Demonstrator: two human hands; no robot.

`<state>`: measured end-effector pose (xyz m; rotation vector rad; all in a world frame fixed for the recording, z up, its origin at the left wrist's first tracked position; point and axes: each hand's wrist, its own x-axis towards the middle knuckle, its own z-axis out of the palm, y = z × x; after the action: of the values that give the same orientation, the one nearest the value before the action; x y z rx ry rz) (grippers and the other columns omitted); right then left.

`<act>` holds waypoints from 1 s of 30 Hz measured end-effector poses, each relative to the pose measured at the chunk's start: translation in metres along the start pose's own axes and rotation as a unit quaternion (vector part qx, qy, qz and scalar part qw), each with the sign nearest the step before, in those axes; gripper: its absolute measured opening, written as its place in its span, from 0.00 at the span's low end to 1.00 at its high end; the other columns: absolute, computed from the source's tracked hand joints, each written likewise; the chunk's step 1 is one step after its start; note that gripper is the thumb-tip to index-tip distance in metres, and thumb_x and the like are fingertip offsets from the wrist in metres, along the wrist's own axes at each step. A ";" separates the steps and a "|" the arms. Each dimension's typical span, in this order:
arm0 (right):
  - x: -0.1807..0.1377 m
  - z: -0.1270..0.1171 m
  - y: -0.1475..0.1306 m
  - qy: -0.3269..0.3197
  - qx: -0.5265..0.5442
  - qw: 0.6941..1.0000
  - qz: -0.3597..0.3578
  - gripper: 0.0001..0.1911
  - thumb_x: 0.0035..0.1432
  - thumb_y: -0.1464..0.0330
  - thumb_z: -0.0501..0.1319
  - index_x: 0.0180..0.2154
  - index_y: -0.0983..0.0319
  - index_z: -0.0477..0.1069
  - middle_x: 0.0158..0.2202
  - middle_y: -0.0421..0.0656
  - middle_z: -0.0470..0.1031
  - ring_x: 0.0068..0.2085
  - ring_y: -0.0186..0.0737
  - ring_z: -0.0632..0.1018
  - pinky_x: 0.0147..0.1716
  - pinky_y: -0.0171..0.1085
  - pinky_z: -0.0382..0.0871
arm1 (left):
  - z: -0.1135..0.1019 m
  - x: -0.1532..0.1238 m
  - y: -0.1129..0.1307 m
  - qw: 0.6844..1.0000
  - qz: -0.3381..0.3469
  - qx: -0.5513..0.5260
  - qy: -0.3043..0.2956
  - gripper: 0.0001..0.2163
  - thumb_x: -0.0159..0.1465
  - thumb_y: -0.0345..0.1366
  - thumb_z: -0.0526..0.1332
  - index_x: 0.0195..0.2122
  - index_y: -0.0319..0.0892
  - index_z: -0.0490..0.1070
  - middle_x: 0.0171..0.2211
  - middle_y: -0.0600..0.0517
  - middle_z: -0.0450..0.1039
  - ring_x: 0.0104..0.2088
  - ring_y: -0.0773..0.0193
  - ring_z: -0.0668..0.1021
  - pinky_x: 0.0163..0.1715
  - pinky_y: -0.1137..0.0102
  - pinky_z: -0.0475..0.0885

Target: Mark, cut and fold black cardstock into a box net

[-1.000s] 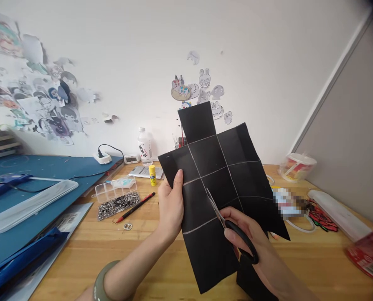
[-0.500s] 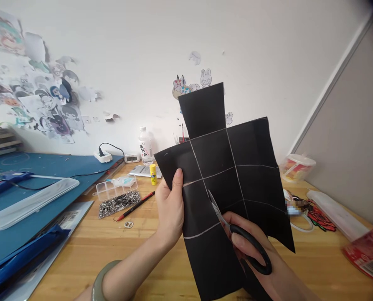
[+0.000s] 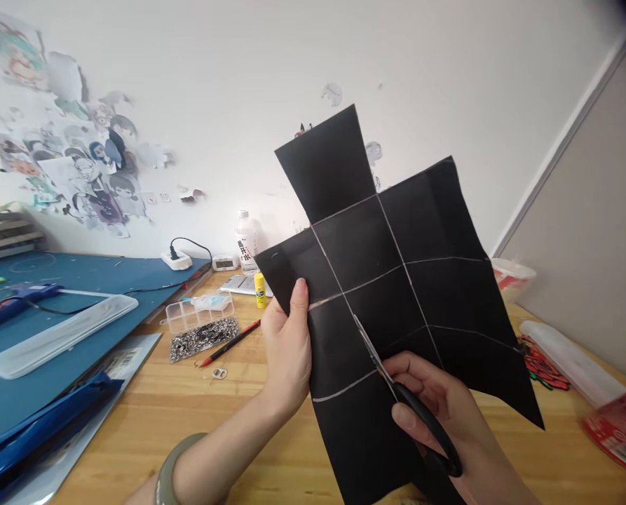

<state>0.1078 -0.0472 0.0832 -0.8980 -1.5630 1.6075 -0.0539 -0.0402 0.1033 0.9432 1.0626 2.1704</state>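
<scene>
A sheet of black card [image 3: 365, 238], ruled with pale lines into squares, is held up in front of me, with a square tab at its top. My left hand [image 3: 289, 337] pinches its left edge, thumb on the near face and the fingers hidden behind. In my right hand [image 3: 439, 414] is a pair of black-handled scissors [image 3: 423, 421], thumb and fingers around the handles. The blades lie along a pale line that runs up the card, their tip a little below a crossing of lines. A slit opens below the blades in the card's lower part.
On the wooden table [image 3: 212, 428] lie a clear compartment box [image 3: 205, 326] with metal rings, a black-and-red pencil [image 3: 231, 344] and a yellow glue stick [image 3: 260, 290]. A blue mat [image 3: 102, 273] covers the left side. A water bottle [image 3: 246, 242] stands behind; a red packet [image 3: 620, 424] lies right.
The card has tilted anticlockwise, its top tab moving up and left and its right part swinging further right. The scissors have shifted slightly right, their blades now closer together.
</scene>
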 end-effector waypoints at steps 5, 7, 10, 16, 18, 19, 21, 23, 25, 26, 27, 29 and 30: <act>-0.003 0.007 -0.006 0.049 -0.003 0.999 -0.006 0.14 0.41 0.62 0.67 0.31 0.61 0.70 0.20 0.34 0.64 0.22 0.29 0.61 0.21 0.30 0.52 | 0.000 0.000 0.001 1.000 0.002 0.002 -0.001 0.11 0.61 0.41 0.56 0.39 0.43 0.73 0.41 0.53 0.76 0.43 0.60 0.76 0.40 0.70 0.72; -0.005 0.008 -0.009 0.053 -0.020 0.998 -0.002 0.13 0.41 0.64 0.66 0.30 0.60 0.70 0.20 0.35 0.65 0.23 0.30 0.62 0.21 0.31 0.54 | -0.001 0.000 0.001 1.000 0.003 0.001 -0.004 0.11 0.61 0.41 0.56 0.39 0.43 0.73 0.41 0.53 0.76 0.44 0.60 0.75 0.41 0.70 0.72; -0.005 0.008 -0.011 0.049 -0.037 0.998 0.003 0.12 0.41 0.64 0.66 0.30 0.61 0.69 0.20 0.35 0.66 0.22 0.31 0.62 0.21 0.31 0.54 | -0.001 0.000 0.002 1.000 0.008 -0.003 -0.006 0.11 0.61 0.41 0.56 0.40 0.43 0.72 0.42 0.53 0.75 0.44 0.61 0.75 0.42 0.70 0.71; -0.006 0.005 -0.011 0.044 -0.055 0.997 0.013 0.12 0.42 0.64 0.66 0.31 0.60 0.69 0.22 0.37 0.68 0.25 0.33 0.66 0.24 0.32 0.59 | 0.000 0.001 0.004 1.000 0.007 0.002 -0.006 0.11 0.61 0.41 0.56 0.40 0.43 0.72 0.41 0.53 0.75 0.45 0.61 0.75 0.43 0.70 0.70; -0.006 0.006 -0.011 0.046 -0.052 0.998 0.009 0.12 0.41 0.63 0.66 0.30 0.59 0.69 0.21 0.36 0.67 0.24 0.33 0.67 0.23 0.32 0.59 | -0.001 0.000 0.004 1.000 0.007 0.004 -0.010 0.11 0.61 0.41 0.56 0.40 0.42 0.72 0.41 0.53 0.75 0.45 0.61 0.75 0.44 0.70 0.70; -0.006 0.007 -0.011 0.048 -0.047 0.998 0.006 0.12 0.41 0.63 0.66 0.30 0.59 0.70 0.20 0.36 0.67 0.24 0.33 0.66 0.23 0.31 0.59 | -0.001 0.000 0.004 1.000 0.007 0.005 -0.012 0.11 0.62 0.41 0.56 0.40 0.42 0.72 0.42 0.52 0.75 0.46 0.61 0.74 0.45 0.70 0.70; -0.007 0.010 -0.013 0.058 -0.034 0.998 0.002 0.11 0.41 0.63 0.66 0.30 0.59 0.70 0.21 0.36 0.67 0.23 0.31 0.66 0.21 0.30 0.59 | -0.001 0.000 0.003 1.000 0.005 0.007 -0.015 0.11 0.62 0.41 0.56 0.40 0.42 0.72 0.42 0.52 0.75 0.47 0.61 0.74 0.46 0.70 0.69; -0.007 0.012 -0.014 0.079 -0.035 0.996 0.002 0.11 0.40 0.64 0.67 0.30 0.59 0.70 0.21 0.36 0.68 0.22 0.30 0.65 0.20 0.30 0.58 | 0.000 0.000 0.003 1.000 0.002 0.009 -0.014 0.11 0.62 0.41 0.56 0.41 0.42 0.72 0.43 0.53 0.75 0.48 0.61 0.73 0.47 0.70 0.68; -0.008 0.013 -0.014 0.094 -0.051 0.994 0.003 0.12 0.39 0.64 0.67 0.29 0.59 0.71 0.20 0.36 0.67 0.21 0.30 0.65 0.19 0.30 0.58 | 0.000 -0.001 0.003 1.000 0.000 0.012 -0.012 0.11 0.61 0.41 0.56 0.41 0.42 0.72 0.42 0.53 0.75 0.48 0.60 0.73 0.48 0.69 0.67; -0.008 0.014 -0.014 0.100 -0.060 0.993 0.003 0.12 0.39 0.65 0.68 0.29 0.60 0.71 0.19 0.35 0.66 0.20 0.30 0.65 0.18 0.30 0.58 | 0.000 -0.001 0.003 1.000 -0.001 0.014 -0.011 0.11 0.61 0.41 0.56 0.41 0.42 0.72 0.42 0.53 0.75 0.47 0.60 0.73 0.48 0.69 0.68; -0.008 0.014 -0.014 0.105 -0.065 0.992 0.003 0.12 0.38 0.65 0.68 0.29 0.60 0.71 0.19 0.35 0.66 0.20 0.30 0.65 0.18 0.30 0.58 | 0.000 -0.001 0.003 1.000 -0.002 0.016 -0.011 0.11 0.61 0.41 0.56 0.41 0.42 0.72 0.41 0.53 0.75 0.47 0.60 0.73 0.48 0.68 0.68; -0.008 0.013 -0.014 0.111 -0.062 0.992 0.003 0.12 0.37 0.66 0.69 0.28 0.60 0.70 0.18 0.34 0.65 0.20 0.30 0.65 0.19 0.30 0.59 | 0.000 -0.002 0.003 1.000 -0.005 0.018 -0.008 0.12 0.61 0.42 0.57 0.41 0.42 0.72 0.40 0.53 0.76 0.47 0.59 0.74 0.47 0.68 0.68; -0.008 0.013 -0.014 0.111 -0.054 0.992 0.004 0.13 0.37 0.66 0.69 0.28 0.60 0.70 0.18 0.34 0.65 0.20 0.30 0.65 0.19 0.30 0.59 | 0.000 -0.002 0.003 1.000 -0.006 0.018 -0.007 0.12 0.61 0.42 0.57 0.41 0.42 0.72 0.40 0.52 0.76 0.47 0.59 0.74 0.47 0.68 0.68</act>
<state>0.1007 -0.0607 0.0977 -1.1036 -1.5009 1.3868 -0.0536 -0.0433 0.1050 0.9649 1.1006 2.1377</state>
